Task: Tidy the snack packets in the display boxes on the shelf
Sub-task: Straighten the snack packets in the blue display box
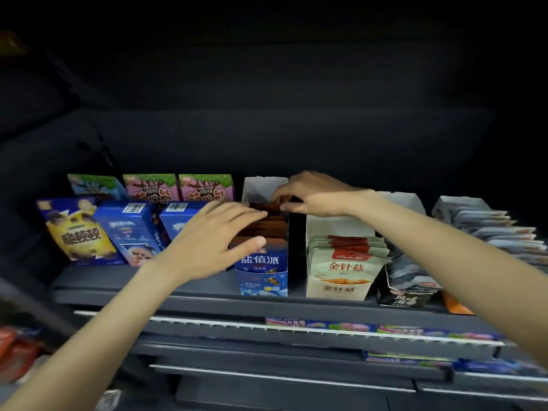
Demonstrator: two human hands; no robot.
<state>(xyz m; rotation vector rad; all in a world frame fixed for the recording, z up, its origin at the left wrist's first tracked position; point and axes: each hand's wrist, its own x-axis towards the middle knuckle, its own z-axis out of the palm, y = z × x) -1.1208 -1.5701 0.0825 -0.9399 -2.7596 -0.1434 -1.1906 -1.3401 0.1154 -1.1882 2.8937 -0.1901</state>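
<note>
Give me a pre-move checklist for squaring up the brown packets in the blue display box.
1. Left hand on the brown packets, fingers straight against the stack: ok.
2. Right hand pinching a packet at the back of the row: ok.
3. Blue display box upright at the shelf's front edge: ok.
4. Packets level in the box: not ok, the row still looks uneven.
5. Neighbouring beige display box apart from the blue one, a dark gap between: ok.
6. Room behind the row inside the box: cannot tell, the right hand hides it.
</note>
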